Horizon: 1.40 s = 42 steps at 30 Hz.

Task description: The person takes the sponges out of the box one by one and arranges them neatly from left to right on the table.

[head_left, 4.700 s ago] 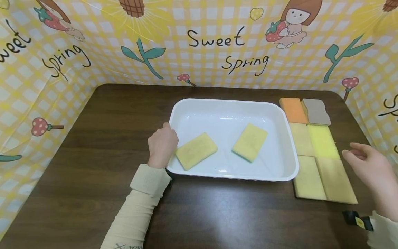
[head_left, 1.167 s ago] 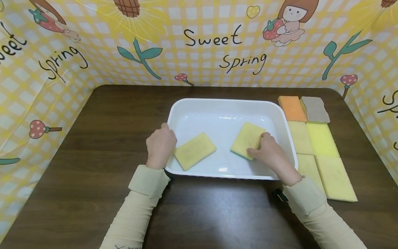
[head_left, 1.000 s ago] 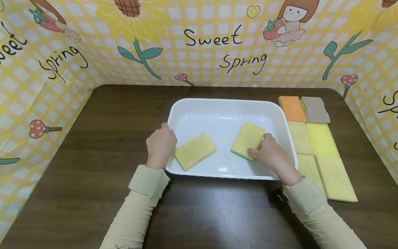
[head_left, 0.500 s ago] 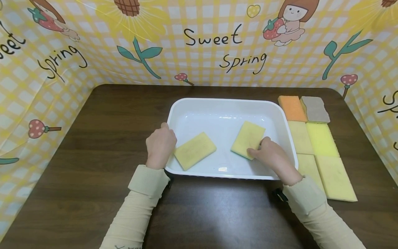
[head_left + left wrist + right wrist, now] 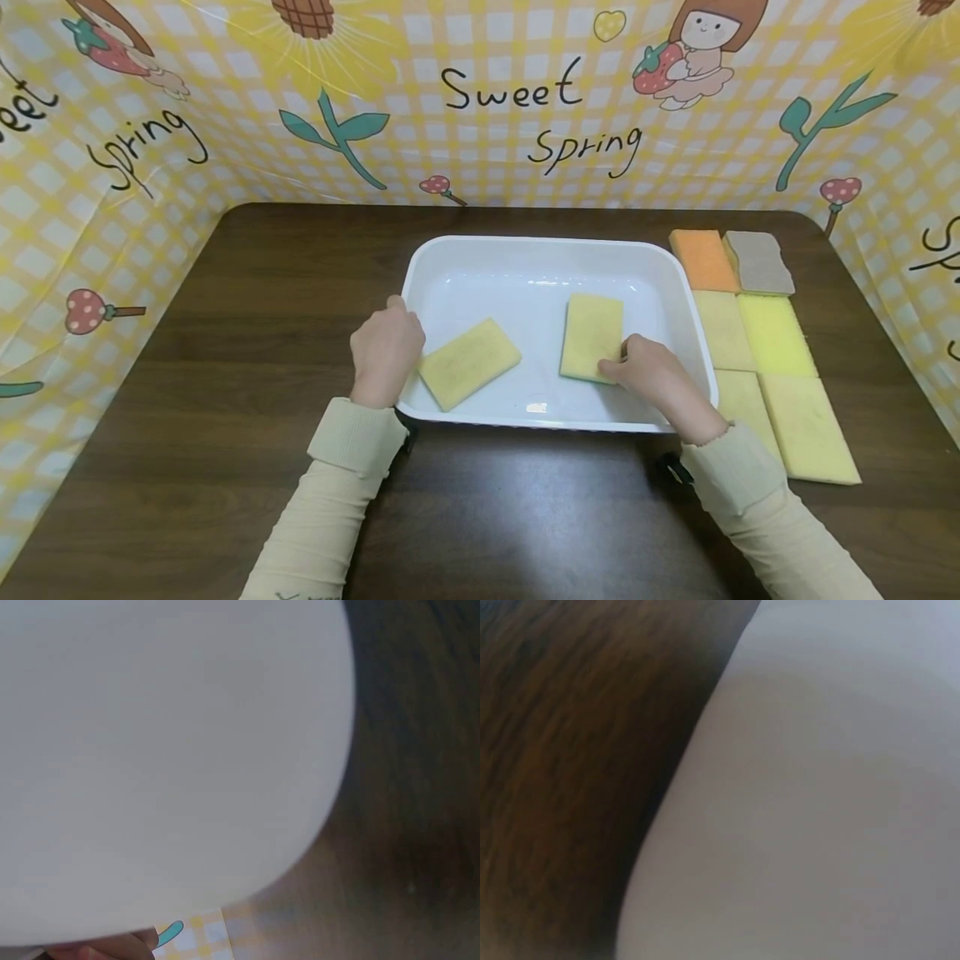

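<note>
The right hand (image 5: 652, 371) pinches a pale yellow sponge (image 5: 589, 329) inside a white tray (image 5: 510, 296).
From here I see its thumb and fingers on the near right corner, while the left hand (image 5: 386, 350) grips the tray's left end. A second yellow sponge (image 5: 470, 364) lies slantwise in the tray, just beside that left hand; six more sponges (image 5: 810, 429) lie on the dark worktop (image 5: 225, 375) by the tray's right end.

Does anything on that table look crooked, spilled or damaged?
The gray sponge at the far right has a wavy edge, unlike the straight-edged orange sponge beside it. Inside the white tray, the left sponge lies slanted. No spill shows.
</note>
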Each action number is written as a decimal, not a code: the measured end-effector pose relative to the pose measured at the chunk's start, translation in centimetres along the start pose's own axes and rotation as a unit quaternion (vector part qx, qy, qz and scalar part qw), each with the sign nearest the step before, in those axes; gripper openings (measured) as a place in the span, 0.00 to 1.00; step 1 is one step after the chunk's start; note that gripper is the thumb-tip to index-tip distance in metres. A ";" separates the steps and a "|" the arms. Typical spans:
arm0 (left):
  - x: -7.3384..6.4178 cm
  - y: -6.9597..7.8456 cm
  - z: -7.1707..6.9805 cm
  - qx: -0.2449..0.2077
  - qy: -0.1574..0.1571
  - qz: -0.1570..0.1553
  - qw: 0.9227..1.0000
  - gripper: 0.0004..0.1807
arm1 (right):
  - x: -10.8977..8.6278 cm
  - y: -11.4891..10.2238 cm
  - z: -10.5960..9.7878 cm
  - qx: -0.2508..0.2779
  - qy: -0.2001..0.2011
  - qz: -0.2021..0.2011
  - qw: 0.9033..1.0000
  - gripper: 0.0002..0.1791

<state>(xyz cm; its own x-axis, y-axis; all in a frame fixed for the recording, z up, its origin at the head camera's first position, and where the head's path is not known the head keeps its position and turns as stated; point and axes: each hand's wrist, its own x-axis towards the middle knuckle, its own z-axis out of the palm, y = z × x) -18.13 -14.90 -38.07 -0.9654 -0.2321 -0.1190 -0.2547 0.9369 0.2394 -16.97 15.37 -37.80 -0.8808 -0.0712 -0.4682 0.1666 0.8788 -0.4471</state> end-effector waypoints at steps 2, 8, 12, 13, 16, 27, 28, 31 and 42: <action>0.0 0.0 0.0 0.000 0.000 -0.001 1.000 0.19 | 0.0 0.0 0.0 -0.001 -0.001 0.000 1.000 0.18; 0.0 0.0 0.0 -0.001 -0.001 -0.001 1.000 0.18 | 0.0 0.1 0.0 0.007 0.000 -0.001 1.000 0.17; 0.0 0.0 0.0 -0.001 -0.001 -0.001 1.000 0.19 | 0.0 0.0 0.1 0.016 0.006 -0.007 1.000 0.16; 0.0 0.0 0.0 -0.001 -0.001 -0.001 1.000 0.19 | 0.0 0.0 0.1 0.018 0.008 -0.009 1.000 0.15; 0.0 0.0 -0.1 0.000 0.000 -0.002 1.000 0.19 | 0.1 0.0 0.1 0.024 0.015 -0.012 1.000 0.15; 0.1 0.0 -0.1 0.002 0.005 0.002 1.000 0.18 | 0.2 0.0 0.2 0.038 0.037 -0.028 0.998 0.15; 0.1 0.0 -0.1 0.002 0.005 0.002 1.000 0.18 | 0.2 0.0 0.2 0.039 0.040 -0.031 0.998 0.15; 0.1 0.0 -0.1 0.000 0.002 0.000 1.000 0.18 | 0.2 0.0 0.2 0.043 0.053 -0.044 0.997 0.15; 0.0 0.1 -0.1 0.003 -0.007 -0.005 1.000 0.19 | 0.3 0.2 0.3 0.078 0.110 -0.080 0.988 0.23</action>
<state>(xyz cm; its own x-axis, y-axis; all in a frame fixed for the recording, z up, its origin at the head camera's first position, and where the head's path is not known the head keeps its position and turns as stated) -18.16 -14.88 -37.91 -0.9617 -0.2386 -0.1346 -0.2647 0.9360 0.2319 -17.03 15.35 -38.27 -0.9732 -0.0838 -0.2140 0.0697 0.7797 -0.6222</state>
